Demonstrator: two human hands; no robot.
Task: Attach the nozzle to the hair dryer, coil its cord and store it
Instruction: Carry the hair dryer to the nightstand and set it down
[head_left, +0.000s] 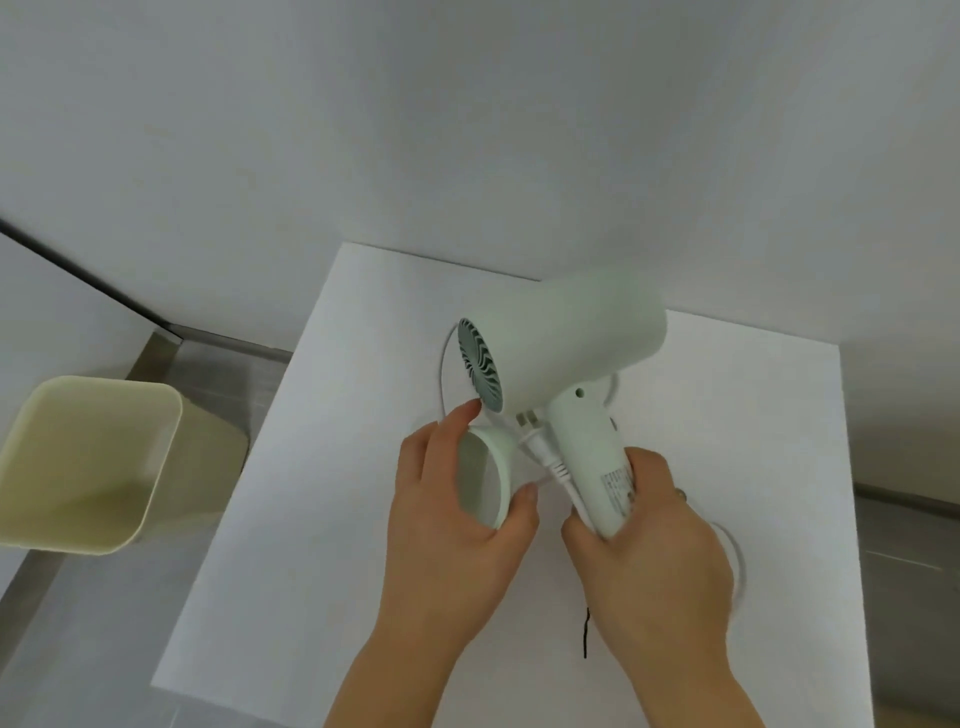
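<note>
The hair dryer (566, 343) was held up over the white bench (311, 519), its barrel lying roughly level. The right hand (654, 545) had its grip wrapped round the lower end of the handle (587, 457). Just left of the handle, the left hand (447, 509) held the nozzle (483, 478), fingers and thumb curled round its wide rim, with the open mouth facing the camera.

The finned intake grille (480, 366) was the end of the dryer nearest the nozzle. The outlet pointed away to the far right, so the two mating ends were not yet facing each other. The plug (535, 431) lay between nozzle and handle, and the cord (441, 374) looped on the bench behind and below the dryer. Part of it seemed to be caught under the right thumb.

The step in hand looked to be fitting the nozzle, and nothing was attached yet. To do it well, the right wrist would best turn the barrel so that the outlet came round towards the left hand. The nozzle could then be brought on square to the outlet, not tilted, and pushed evenly until it seated. The plug and cord should be kept out of the joint.

A beige bin (88, 462) stood well to the left of the dryer, beside the bench.
</note>
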